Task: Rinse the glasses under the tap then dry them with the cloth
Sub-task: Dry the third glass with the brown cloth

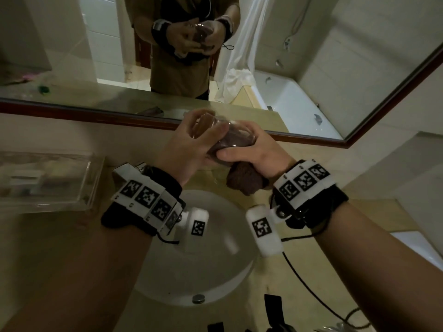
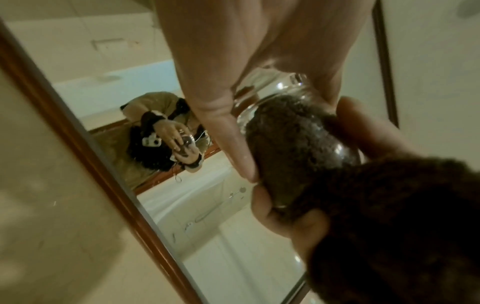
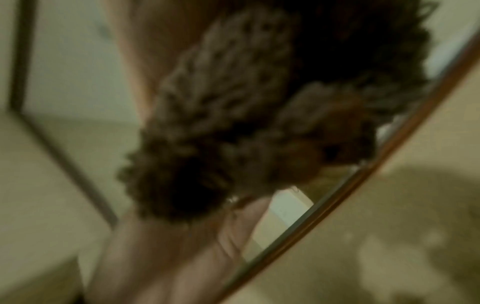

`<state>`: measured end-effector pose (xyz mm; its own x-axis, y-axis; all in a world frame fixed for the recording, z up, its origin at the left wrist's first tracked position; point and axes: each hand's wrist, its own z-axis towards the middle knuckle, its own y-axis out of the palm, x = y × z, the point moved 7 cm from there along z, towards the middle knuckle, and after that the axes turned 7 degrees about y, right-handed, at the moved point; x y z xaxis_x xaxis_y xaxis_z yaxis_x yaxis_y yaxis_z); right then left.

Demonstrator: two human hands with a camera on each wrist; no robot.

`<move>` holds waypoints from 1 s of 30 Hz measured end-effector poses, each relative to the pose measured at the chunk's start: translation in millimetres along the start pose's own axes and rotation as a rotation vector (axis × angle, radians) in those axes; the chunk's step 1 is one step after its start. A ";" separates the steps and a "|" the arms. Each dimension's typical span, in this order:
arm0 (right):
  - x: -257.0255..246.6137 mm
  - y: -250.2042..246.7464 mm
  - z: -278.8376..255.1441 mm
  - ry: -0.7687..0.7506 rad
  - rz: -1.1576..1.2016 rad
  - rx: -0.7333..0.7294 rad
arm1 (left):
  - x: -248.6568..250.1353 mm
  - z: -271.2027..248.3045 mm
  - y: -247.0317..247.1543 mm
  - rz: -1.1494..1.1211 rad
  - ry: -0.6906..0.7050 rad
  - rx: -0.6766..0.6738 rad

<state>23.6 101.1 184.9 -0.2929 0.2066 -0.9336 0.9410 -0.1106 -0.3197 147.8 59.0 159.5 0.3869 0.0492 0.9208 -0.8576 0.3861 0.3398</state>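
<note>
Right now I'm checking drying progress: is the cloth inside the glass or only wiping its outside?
Inside. The brown cloth shows through the clear glass wall; its tail hangs out by the right hand, left hand gripping the glass.

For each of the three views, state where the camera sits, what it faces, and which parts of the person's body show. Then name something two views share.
Head: above, facing down at the sink; both forearms, left hand, right hand.
Left wrist: along the left hand toward the glass; right fingertips show.
Right wrist: blurred, close on the cloth; a hand below.
Shared: cloth, wood-framed mirror.
</note>
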 end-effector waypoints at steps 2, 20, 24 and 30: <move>-10.8 -1.8 -8.3 -0.114 -0.211 0.119 | -5.9 0.0 1.2 -0.111 -0.084 -0.001; -25.5 10.2 -9.8 -0.250 -0.459 0.124 | -5.1 -4.1 -4.3 -0.149 -0.159 0.004; -33.7 20.8 -19.0 -0.417 -0.673 0.174 | -0.3 -4.4 -7.6 -0.119 -0.180 0.074; 2.8 13.3 11.9 0.019 -0.028 -0.086 | 11.6 -6.3 -12.6 0.166 0.094 0.057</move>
<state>33.2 88.6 176.1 -0.3165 0.2270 -0.9210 0.9439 -0.0212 -0.3296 165.3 60.5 164.6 0.2663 0.1948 0.9440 -0.9291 0.3128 0.1975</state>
